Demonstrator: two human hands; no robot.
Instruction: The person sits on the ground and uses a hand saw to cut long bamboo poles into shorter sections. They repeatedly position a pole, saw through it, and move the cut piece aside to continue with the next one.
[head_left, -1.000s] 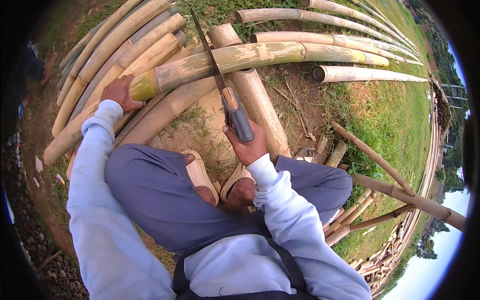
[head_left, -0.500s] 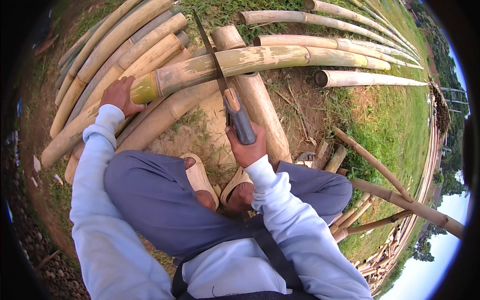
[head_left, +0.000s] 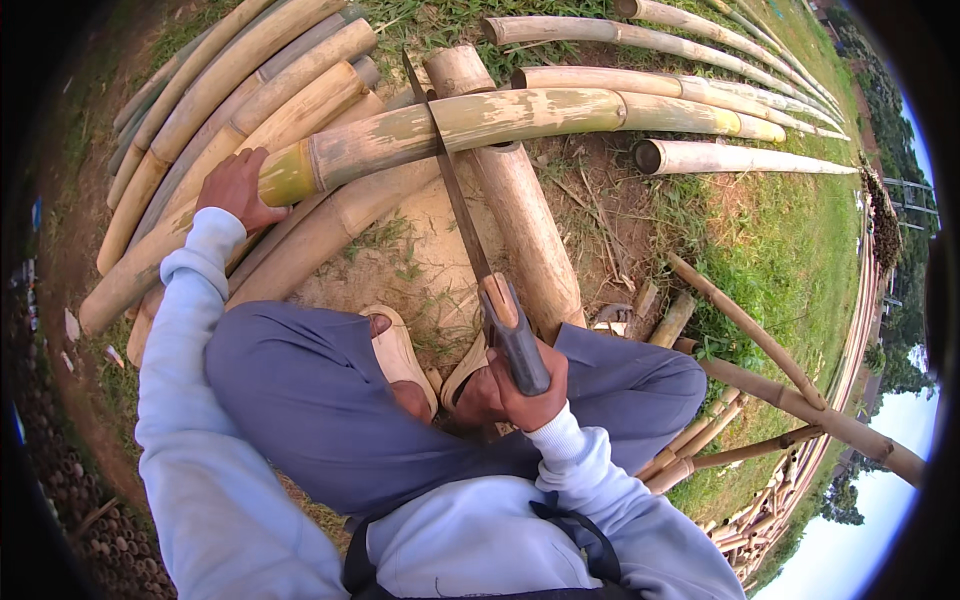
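A long greenish-tan bamboo pole [head_left: 385,137] lies crosswise in front of me, resting over a thick bamboo log [head_left: 525,225]. My left hand [head_left: 236,190] grips the pole at its yellow-green joint, fingers over the far side and thumb on the near side. In my right hand [head_left: 530,385] is a handsaw [head_left: 462,215], held by its dark handle with a wooden part at the blade's base. The blade slants up and away from me, its upper part crossing the pole just left of the log. Whether the teeth have cut in cannot be told.
Several bamboo poles [head_left: 200,120] are stacked at the left, and more poles [head_left: 600,35] lie on grass at the far right. A bamboo frame [head_left: 790,395] stands right of my knee. My sandalled feet [head_left: 400,365] are beneath the saw.
My right hand has drawn the saw back toward me and slightly right, so more blade shows on the near side of the pole. My left hand stays on the pole.
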